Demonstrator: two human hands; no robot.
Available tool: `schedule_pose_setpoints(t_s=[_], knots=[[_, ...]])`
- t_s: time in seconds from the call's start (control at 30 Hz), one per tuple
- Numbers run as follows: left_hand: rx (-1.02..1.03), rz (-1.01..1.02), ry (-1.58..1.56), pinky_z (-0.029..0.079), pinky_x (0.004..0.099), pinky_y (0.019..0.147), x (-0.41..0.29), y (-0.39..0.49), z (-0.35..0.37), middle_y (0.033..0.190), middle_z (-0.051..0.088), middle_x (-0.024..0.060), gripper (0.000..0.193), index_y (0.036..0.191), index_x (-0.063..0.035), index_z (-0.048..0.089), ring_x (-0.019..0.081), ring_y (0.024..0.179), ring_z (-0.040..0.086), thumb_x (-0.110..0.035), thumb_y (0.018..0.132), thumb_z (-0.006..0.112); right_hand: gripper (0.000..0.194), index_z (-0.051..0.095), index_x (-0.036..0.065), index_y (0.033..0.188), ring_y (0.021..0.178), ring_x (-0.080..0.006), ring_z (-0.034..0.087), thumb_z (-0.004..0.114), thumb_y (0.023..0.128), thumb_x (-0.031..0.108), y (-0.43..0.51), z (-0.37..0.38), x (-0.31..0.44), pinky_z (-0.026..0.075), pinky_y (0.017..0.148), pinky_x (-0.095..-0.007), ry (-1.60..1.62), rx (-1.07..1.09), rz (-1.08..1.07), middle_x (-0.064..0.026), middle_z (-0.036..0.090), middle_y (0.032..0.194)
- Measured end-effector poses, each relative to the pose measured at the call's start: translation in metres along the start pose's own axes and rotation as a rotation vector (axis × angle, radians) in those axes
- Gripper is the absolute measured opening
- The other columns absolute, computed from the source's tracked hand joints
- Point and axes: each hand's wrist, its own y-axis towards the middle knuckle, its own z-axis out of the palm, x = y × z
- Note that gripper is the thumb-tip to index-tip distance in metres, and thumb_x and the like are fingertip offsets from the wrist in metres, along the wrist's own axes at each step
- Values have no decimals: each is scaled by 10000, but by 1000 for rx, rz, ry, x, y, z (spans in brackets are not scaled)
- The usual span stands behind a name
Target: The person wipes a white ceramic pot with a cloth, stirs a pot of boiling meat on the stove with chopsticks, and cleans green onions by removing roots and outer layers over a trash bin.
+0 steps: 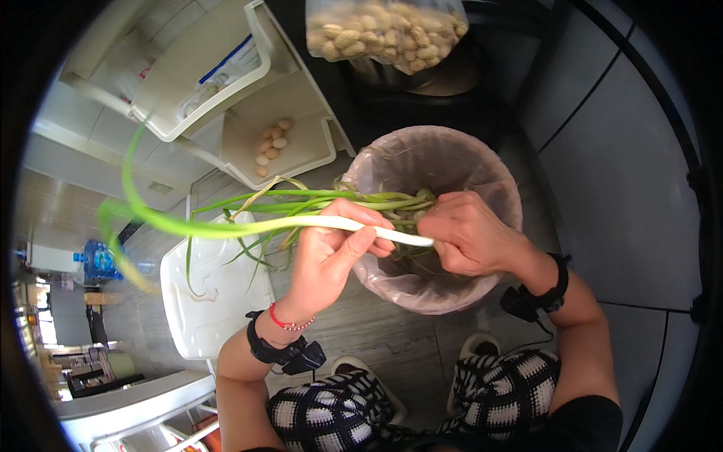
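Note:
A scallion stretches across in front of me, its white stem pinched between the thumb and fingers of my left hand. Its long green leaves arch out to the left and blur at their tips. At the root end my right hand is closed in a fist, thumb and finger against the tip. Behind the left hand lies a bunch of scallions, roots and all, reaching over the rim of a waste bin lined with a thin plastic bag. Whether my left fingers also hold that bunch, I cannot tell.
A white plastic lid or tray with peeled scraps lies left of the bin. Pull-out bins beyond hold several eggs and a plastic bag. A bag of peanuts stands ahead. A cabinet borders the right.

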Motion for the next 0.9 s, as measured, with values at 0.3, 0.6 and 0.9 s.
schedule_pose_setpoints(t_s=[0.3,0.6,0.9], knots=[[140,-143,42,538,275,759,-1,-15,-12,1052,605,120,114,1072,13,538,142,865,625,-34,971,516,124,507,76,742,634,-244,550,579,654,123,2,-9,12,431,651,-346,-184,324,-119,-57,521,671],[165,-194,98,544,278,814,3,-27,-10,1010,597,90,118,1083,13,539,144,898,636,-37,982,501,68,524,87,667,579,-257,552,570,649,132,7,-10,19,436,615,-366,-338,369,-135,-58,535,616],[93,-167,40,545,270,815,-9,-29,-2,1078,614,128,127,1089,18,532,141,914,638,-47,982,512,46,524,37,631,523,-308,496,530,625,82,1,-15,9,410,549,-381,-56,234,-55,-106,478,543]])
